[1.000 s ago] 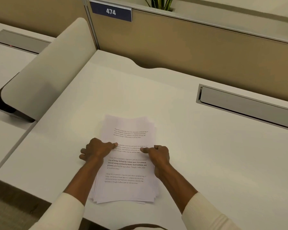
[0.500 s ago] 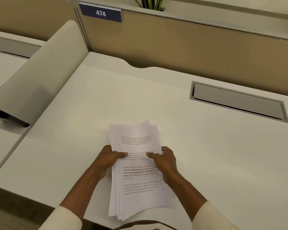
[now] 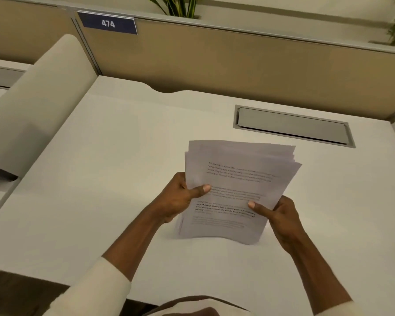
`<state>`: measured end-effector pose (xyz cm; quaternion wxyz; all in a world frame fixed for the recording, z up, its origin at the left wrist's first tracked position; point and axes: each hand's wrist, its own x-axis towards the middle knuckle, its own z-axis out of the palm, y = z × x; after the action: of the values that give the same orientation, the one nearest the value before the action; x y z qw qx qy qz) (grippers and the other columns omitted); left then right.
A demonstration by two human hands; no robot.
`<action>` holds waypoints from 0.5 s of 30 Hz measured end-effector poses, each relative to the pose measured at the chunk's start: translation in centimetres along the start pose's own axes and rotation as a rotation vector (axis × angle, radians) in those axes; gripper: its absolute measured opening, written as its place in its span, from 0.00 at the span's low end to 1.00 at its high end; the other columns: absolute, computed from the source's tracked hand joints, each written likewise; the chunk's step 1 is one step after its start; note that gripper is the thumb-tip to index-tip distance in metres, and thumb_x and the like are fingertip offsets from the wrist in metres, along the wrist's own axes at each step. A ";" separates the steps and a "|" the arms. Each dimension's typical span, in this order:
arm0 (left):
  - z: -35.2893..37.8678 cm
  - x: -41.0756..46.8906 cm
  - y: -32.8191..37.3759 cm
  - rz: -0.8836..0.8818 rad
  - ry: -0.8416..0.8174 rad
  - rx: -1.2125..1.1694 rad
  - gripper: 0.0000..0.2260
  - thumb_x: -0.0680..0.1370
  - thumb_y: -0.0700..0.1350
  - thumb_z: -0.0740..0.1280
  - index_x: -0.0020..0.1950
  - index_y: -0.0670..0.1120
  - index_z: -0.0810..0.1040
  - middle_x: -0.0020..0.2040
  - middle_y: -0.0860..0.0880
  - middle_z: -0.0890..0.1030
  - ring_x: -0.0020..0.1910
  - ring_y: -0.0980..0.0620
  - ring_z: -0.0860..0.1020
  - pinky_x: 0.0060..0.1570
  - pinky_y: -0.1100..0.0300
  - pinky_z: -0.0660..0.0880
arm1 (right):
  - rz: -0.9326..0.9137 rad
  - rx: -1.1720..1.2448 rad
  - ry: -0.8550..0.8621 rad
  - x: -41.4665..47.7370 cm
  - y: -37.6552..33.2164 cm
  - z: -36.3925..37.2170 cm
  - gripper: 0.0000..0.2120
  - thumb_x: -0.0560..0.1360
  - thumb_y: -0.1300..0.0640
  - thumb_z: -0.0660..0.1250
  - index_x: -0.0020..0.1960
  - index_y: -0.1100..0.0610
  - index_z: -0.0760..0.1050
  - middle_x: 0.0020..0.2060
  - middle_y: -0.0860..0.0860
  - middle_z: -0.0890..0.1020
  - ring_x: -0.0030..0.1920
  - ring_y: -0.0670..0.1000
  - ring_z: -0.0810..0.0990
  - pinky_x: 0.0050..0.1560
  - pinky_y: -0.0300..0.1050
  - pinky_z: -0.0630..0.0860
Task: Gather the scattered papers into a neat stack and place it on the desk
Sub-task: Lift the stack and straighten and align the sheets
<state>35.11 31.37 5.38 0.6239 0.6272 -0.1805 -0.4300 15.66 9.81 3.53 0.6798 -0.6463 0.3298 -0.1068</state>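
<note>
A stack of white printed papers [image 3: 235,179] is held upright and tilted back, its bottom edge resting on the white desk [image 3: 114,169]. The sheets fan out unevenly at the top right corner. My left hand [image 3: 178,197] grips the stack's left edge, thumb on the front page. My right hand [image 3: 281,215] grips the lower right edge, thumb also on the front. The fingers of both hands are hidden behind the sheets.
A grey cable flap [image 3: 292,126] is set into the desk behind the papers. A tan partition [image 3: 237,62] with a blue 474 sign [image 3: 108,23] closes the back. A curved beige divider [image 3: 32,103] stands at the left. Plants [image 3: 178,6] rise behind the partition.
The papers lay flat on the desk under both hands; now both hands have lifted them upright onto their bottom edge and shifted them right and further from the desk's front edge.
</note>
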 end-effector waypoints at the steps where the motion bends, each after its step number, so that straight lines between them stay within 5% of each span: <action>1: 1.0 0.4 0.8 0.038 0.019 0.013 0.12 0.84 0.39 0.71 0.66 0.47 0.86 0.62 0.46 0.89 0.61 0.43 0.88 0.60 0.47 0.86 | -0.046 -0.007 0.038 -0.1 -0.9 -0.6 0.15 0.69 0.52 0.84 0.54 0.41 0.90 0.55 0.46 0.92 0.53 0.49 0.91 0.49 0.42 0.88; 7: 7.1 2.6 4.0 0.267 0.186 0.057 0.12 0.81 0.42 0.76 0.53 0.62 0.89 0.53 0.57 0.91 0.51 0.55 0.89 0.46 0.64 0.84 | -0.295 -0.043 0.221 0.0 -4.2 -4.3 0.19 0.76 0.61 0.80 0.48 0.34 0.87 0.49 0.37 0.91 0.49 0.44 0.90 0.49 0.39 0.87; 15: 12.6 5.6 0.8 0.293 0.346 0.086 0.14 0.71 0.47 0.86 0.50 0.65 0.89 0.50 0.59 0.91 0.48 0.58 0.89 0.43 0.66 0.84 | -0.264 0.050 0.270 1.0 -1.1 -7.7 0.23 0.75 0.66 0.80 0.47 0.35 0.89 0.47 0.38 0.91 0.49 0.42 0.90 0.52 0.39 0.87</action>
<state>28.93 19.04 6.27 0.6739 0.6847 -0.1783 -0.2127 12.16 2.90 4.64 0.6252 -0.6466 0.3279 -0.2891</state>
